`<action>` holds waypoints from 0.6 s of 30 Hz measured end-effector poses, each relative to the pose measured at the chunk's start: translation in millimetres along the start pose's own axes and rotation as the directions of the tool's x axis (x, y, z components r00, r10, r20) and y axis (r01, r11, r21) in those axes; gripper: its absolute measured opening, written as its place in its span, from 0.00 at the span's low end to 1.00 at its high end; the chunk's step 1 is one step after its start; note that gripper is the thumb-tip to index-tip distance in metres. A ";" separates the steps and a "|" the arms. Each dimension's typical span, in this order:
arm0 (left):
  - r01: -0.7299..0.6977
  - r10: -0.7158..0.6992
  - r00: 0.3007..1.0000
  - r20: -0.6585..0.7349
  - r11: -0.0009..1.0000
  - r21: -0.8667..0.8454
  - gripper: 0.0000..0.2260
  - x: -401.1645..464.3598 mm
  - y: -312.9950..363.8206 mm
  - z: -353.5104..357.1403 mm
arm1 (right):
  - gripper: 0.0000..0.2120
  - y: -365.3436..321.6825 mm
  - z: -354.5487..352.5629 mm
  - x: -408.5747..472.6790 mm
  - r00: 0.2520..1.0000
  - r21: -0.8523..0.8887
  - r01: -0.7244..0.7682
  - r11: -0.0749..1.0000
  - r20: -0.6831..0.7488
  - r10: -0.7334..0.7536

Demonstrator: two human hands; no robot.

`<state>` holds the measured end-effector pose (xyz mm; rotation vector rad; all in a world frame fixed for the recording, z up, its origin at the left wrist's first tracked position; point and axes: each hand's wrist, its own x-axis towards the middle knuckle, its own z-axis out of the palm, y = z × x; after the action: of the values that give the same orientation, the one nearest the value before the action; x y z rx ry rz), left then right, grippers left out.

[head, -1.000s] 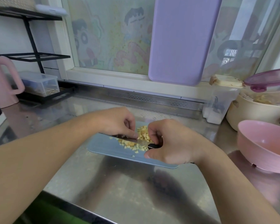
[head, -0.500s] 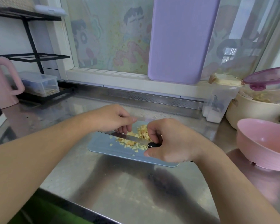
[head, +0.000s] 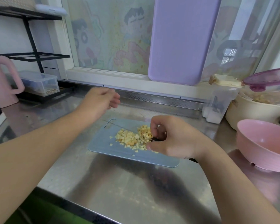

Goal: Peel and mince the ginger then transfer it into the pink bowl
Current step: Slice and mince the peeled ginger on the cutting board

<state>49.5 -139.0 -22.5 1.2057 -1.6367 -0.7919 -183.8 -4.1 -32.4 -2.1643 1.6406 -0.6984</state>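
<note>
Minced ginger heaped mid blue cutting board, few bits scattered toward near edge. Right hand at pile's right side, fingers curled round dark knife handle; blade mostly hidden. Left hand raised off board beyond far-left corner, fingers loosely curled, holding nothing. Pink bowl well right on steel counter.
</note>
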 end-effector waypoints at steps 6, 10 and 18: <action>-0.039 0.082 0.962 -0.260 0.986 0.163 0.08 -2.8 -13.8 -3.3 | 0.09 10.5 -7.3 1.5 0.993 0.296 -0.089 0.951 -0.042 0.106; -0.076 0.107 0.981 -0.162 0.979 0.188 0.08 -17.7 -14.3 10.4 | 0.08 25.9 -10.4 5.7 0.968 0.581 -0.164 0.797 -0.061 0.244; -0.252 0.233 0.967 0.105 0.938 0.237 0.05 -52.7 -9.5 48.3 | 0.06 33.3 -7.7 7.5 0.918 0.804 -0.234 0.547 -0.003 0.397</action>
<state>12.9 -93.0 -64.3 1.1246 -1.9481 -0.4917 -213.0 -20.4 -42.6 -1.1371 1.3438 -1.2453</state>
